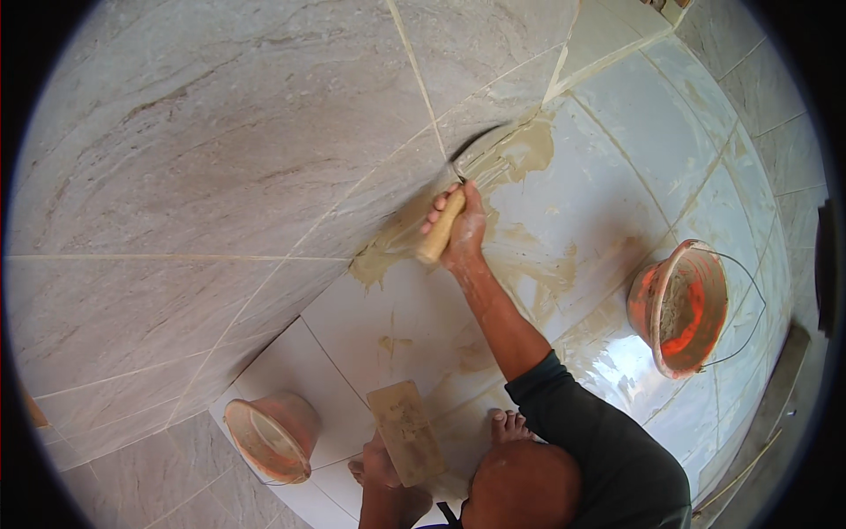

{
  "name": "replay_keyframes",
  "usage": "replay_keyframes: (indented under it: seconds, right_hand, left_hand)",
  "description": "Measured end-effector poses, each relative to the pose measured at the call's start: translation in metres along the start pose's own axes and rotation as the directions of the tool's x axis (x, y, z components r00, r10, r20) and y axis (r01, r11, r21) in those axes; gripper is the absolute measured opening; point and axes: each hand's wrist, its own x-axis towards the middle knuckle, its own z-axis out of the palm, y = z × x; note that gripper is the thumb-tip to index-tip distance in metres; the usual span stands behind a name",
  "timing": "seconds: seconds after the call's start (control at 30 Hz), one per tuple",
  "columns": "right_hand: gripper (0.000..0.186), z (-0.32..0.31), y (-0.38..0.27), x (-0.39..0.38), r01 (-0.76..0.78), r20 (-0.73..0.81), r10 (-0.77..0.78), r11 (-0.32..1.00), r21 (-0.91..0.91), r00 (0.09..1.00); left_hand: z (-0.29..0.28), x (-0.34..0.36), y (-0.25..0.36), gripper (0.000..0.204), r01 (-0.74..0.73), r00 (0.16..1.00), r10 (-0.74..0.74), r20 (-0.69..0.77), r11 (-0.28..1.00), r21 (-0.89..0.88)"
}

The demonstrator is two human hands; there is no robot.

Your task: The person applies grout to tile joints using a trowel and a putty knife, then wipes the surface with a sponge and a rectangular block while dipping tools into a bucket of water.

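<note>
As seen in the head view, the right hand (470, 231) is closed around the wooden handle of a tool (442, 227), which stands at the joint between the grey veined wall (220, 150) and the pale tiled floor (608, 154). The tool's working end is hard to make out. Tan paste (533, 145) lies smeared along that joint, on both sides of the hand, with thinner streaks over nearby tiles. The left hand (377, 463) is at the left edge of a rectangular board (407, 432) coated with dried residue; its fingers are partly hidden, so how far they are closed cannot be told. A stained orange bucket (644, 300) with a wire handle stands to the right, residue inside. A second bucket (300, 425) stands to the left of the board, tilted in appearance.
</note>
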Motion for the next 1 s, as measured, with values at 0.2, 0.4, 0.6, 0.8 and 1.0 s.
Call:
replay_keyframes:
  seconds: [0.2, 0.4, 0.6, 0.8, 1.0]
  right_hand:
    - [0.034, -0.009, -0.075, -0.022, 0.158, -0.053, -0.222, 0.824, -0.544, 0.973]
    - [0.032, -0.066, -0.196, -0.006, 0.008, -0.096, -0.261, 0.369, -0.929, 0.960]
    - [0.037, -0.054, -0.196, -0.050, 0.002, -0.115, -0.237, 0.445, -0.896, 0.965]
    - [0.043, -0.062, -0.201, -0.121, 0.170, -0.062, -0.390, 0.533, -0.829, 0.919]
    - [0.044, -0.080, -0.208, -0.146, 0.178, -0.076, -0.352, 0.635, -0.751, 0.933]
  left_hand:
    - [0.013, 0.005, 0.010, 0.047, -0.016, 0.997, 0.035, -0.069, 0.965, 0.262]
    - [0.081, 0.038, 0.009, 0.061, -0.213, 0.931, 0.359, -0.071, 0.688, 0.694]
    - [0.148, 0.167, -0.020, 0.061, -0.479, 0.778, 0.352, 0.520, -0.203, 0.854]
    - [0.270, 0.331, -0.066, 0.042, -0.351, 0.468, -0.120, 0.876, -0.935, 0.060]
    - [0.324, 0.437, -0.101, 0.037, -0.184, 0.558, -0.148, 0.817, -0.982, -0.052]
